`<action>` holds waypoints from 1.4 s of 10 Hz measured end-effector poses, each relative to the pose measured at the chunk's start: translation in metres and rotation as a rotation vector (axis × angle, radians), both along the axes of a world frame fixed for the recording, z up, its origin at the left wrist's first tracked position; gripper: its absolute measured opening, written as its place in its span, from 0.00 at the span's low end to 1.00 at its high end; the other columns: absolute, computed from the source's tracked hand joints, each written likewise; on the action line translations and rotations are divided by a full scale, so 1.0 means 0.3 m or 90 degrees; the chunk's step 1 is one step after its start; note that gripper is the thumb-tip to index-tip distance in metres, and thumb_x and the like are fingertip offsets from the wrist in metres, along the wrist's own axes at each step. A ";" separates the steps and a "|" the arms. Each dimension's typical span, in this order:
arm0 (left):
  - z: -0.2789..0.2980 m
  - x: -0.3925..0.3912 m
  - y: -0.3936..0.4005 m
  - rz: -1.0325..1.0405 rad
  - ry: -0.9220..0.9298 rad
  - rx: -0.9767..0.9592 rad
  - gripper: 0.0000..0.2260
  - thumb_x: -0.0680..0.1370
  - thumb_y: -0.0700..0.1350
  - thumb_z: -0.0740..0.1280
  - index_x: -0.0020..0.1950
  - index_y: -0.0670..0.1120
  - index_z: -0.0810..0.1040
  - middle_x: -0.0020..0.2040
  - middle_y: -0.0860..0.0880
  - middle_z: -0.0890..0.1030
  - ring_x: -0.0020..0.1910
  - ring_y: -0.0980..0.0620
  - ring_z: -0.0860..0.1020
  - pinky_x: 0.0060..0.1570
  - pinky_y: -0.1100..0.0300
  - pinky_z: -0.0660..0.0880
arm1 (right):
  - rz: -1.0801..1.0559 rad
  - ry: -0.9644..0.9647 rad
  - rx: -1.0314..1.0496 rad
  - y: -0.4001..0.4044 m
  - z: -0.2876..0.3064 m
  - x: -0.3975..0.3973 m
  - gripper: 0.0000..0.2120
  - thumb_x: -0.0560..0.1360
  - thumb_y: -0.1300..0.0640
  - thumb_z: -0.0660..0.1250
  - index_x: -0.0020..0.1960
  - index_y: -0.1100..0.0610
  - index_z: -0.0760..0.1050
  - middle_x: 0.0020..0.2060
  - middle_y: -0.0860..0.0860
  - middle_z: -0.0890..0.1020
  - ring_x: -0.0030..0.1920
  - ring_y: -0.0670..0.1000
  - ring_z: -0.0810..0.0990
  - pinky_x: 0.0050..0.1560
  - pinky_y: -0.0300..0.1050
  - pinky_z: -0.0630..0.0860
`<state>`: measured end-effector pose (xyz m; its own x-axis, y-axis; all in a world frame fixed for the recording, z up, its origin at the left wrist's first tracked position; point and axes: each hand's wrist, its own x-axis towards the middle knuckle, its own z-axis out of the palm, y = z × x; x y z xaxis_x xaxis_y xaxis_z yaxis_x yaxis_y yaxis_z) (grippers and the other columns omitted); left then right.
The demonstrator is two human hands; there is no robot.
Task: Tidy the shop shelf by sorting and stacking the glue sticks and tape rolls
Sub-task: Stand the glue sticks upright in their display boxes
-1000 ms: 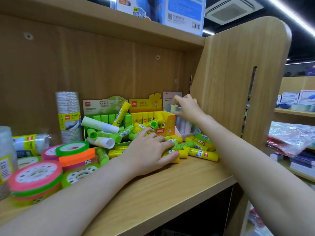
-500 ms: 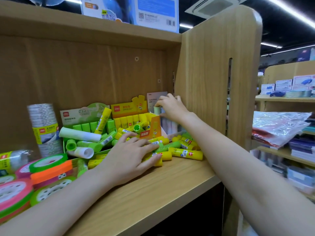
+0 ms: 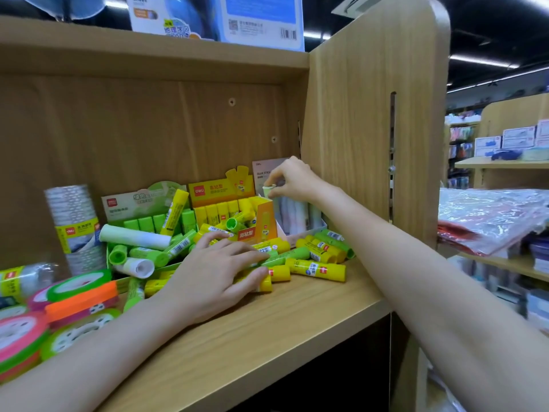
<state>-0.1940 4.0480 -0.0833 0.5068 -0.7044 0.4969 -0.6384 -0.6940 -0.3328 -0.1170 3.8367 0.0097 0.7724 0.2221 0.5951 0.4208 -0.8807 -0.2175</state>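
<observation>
A wooden shelf (image 3: 267,328) in a shop is seen, boxed in by a wood back panel and a side panel (image 3: 371,114) at the right. Loose glue sticks (image 3: 315,267) are scattered across the board in front of a yellow display box (image 3: 225,203) and a green display box (image 3: 139,209). The left hand (image 3: 214,272) is laid flat over the pile, fingers spread, nothing gripped. A pale glue stick (image 3: 269,191) is pinched at its top by the right hand (image 3: 292,181), above a white box by the side panel. Tape rolls (image 3: 80,295) are stacked at the left. Further shelves (image 3: 502,163) are seen beyond, under ceiling strip lights.
</observation>
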 end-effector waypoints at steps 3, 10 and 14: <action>-0.008 0.023 0.004 0.008 0.043 0.003 0.21 0.78 0.62 0.49 0.65 0.58 0.72 0.59 0.60 0.76 0.60 0.56 0.73 0.65 0.52 0.58 | 0.032 0.037 0.028 -0.020 0.010 0.003 0.10 0.69 0.56 0.73 0.49 0.57 0.82 0.46 0.53 0.83 0.51 0.52 0.76 0.56 0.47 0.71; 0.026 -0.057 -0.003 -0.050 -0.026 -0.044 0.25 0.81 0.60 0.43 0.57 0.56 0.79 0.50 0.59 0.81 0.49 0.59 0.79 0.57 0.60 0.59 | -0.086 -0.024 -0.109 -0.004 -0.005 -0.057 0.13 0.73 0.54 0.68 0.56 0.58 0.78 0.57 0.57 0.75 0.64 0.56 0.64 0.62 0.51 0.61; 0.061 -0.069 -0.169 0.092 0.006 -0.088 0.31 0.73 0.62 0.38 0.50 0.48 0.75 0.45 0.49 0.75 0.49 0.47 0.74 0.49 0.54 0.66 | -0.032 -0.022 -0.071 -0.040 -0.049 -0.097 0.14 0.75 0.53 0.66 0.60 0.56 0.73 0.57 0.55 0.74 0.64 0.55 0.66 0.61 0.45 0.60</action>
<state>-0.2146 3.9972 -0.0649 0.6029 -0.5490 0.5789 -0.5308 -0.8177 -0.2226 -0.1460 3.8246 -0.0050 0.7637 0.2498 0.5953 0.3810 -0.9188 -0.1032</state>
